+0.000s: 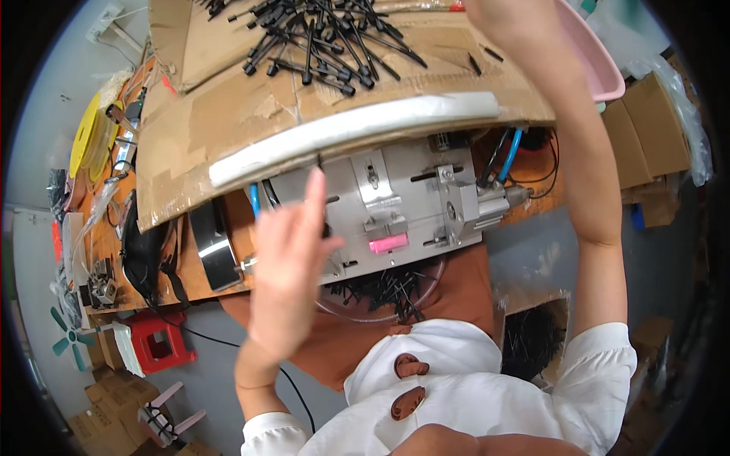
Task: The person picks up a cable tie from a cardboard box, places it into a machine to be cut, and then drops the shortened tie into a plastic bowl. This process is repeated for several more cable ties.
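Black rods [308,56] heaped, left fingers [283,228] loosely curled, index [314,196] extended, contact unclear

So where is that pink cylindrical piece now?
In the head view, the pink cylindrical piece sits just right of centre, near the lower edge of the silver metal plate, below a grey metal block and right of the person's left hand.
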{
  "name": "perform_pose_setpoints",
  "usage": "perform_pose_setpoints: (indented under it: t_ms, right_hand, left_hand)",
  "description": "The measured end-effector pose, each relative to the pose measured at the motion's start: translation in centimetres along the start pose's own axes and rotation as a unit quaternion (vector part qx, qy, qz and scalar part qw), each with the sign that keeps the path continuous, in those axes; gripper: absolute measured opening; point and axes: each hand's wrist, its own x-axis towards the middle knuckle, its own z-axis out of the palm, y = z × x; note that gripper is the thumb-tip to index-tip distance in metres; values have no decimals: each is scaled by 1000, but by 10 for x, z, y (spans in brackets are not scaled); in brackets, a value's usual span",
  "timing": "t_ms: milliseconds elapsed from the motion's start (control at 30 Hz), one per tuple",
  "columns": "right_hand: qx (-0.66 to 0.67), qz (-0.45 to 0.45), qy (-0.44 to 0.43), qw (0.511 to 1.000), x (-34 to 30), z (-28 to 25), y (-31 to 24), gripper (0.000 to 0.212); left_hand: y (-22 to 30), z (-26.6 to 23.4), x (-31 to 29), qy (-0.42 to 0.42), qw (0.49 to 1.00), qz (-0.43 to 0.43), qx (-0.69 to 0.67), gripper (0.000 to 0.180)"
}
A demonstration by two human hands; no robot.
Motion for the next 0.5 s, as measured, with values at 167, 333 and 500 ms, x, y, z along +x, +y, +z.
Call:
perform_pose_setpoints:
  t_ms: [167, 333, 500]
  right_hand:
    - [416, 181, -160, 876, -11, -49, -2, 17]
    - [590, 282, -206, 728, -73, -63, -33, 13]
    - [618, 167, -245, 728, -125, -76, -70, 17]
  left_hand:
    - [33, 41, -57, -48, 999, -10, -18, 73]
    - [39, 49, -58, 31, 999, -5, -41, 67]
    - [53, 42, -18, 97, 988, 74, -96, 70]
